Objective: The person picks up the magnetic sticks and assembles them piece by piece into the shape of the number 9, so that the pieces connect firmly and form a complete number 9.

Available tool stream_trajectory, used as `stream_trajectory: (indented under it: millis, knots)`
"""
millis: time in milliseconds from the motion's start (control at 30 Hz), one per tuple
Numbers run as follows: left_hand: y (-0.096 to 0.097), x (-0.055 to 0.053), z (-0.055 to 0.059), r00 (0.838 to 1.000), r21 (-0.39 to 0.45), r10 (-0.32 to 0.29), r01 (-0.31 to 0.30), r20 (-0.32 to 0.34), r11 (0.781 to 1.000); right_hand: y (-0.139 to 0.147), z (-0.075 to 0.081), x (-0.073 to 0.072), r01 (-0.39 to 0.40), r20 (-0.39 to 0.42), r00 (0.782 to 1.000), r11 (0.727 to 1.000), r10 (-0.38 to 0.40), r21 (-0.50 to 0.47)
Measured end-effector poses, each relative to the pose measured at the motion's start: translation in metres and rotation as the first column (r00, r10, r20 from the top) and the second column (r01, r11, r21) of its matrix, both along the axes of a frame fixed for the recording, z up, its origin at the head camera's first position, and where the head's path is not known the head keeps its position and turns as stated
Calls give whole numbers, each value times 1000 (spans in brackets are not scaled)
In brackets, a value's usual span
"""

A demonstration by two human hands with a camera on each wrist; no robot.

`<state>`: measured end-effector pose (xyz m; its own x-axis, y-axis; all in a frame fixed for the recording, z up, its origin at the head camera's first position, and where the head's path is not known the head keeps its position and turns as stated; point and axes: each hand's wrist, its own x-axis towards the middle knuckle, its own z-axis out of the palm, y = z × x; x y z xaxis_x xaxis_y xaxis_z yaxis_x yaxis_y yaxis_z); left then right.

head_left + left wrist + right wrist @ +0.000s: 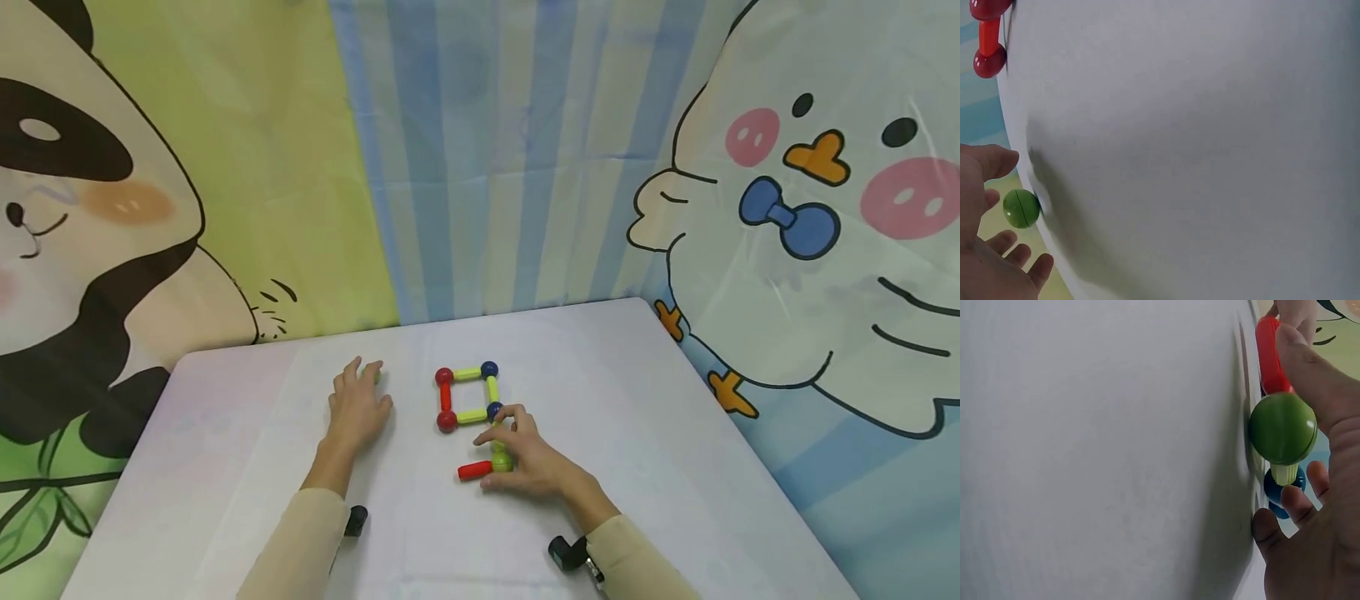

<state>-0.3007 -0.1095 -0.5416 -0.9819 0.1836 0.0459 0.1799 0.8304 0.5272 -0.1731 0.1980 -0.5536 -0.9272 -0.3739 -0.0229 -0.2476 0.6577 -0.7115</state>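
Note:
My left hand (356, 408) is on the left part of the table, its fingers spread around a loose green ball (1021, 209). A gap shows between the thumb and that ball. My right hand (538, 460) is over a second green ball (1282, 428), fingers apart, the thumb beside a red rod (474, 472). That rod points left from the ball. A yellow-green rod (1284, 474) runs from the same ball toward a blue ball (494, 409), partly hidden by the right fingers. The blue ball forms the near right corner of a square of rods and balls.
The square's other corners are a far blue ball (490, 369), a far red ball (444, 376) and a near red ball (447, 422). A red rod (446, 397) makes its left side. Behind the white table (600, 375) hangs a cartoon-print curtain (480, 167).

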Motion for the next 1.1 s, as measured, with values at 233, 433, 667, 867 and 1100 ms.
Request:
stream_trajectory:
  millis: [233,433,667,867,1100]
  knots:
    - [2,-3,-2,1000,-12,-6,6,20,1000,0,1,3,-36,-53,998,999,37,12]
    - [4,-3,-3,999,4,32,-32,-22,999,0,2,4,-36,-51,998,998,39,49]
    - [2,1,-3,998,8,34,-34,-46,999,-2,1,5,-26,-43,999,996,29,82]
    - [-1,10,-1,1000,-7,-11,11,-25,1000,-4,-1,6,-26,-57,998,997,30,74]
    - [1,23,-5,993,99,-117,115,5,988,-2,1,7,-18,-54,998,999,20,39]
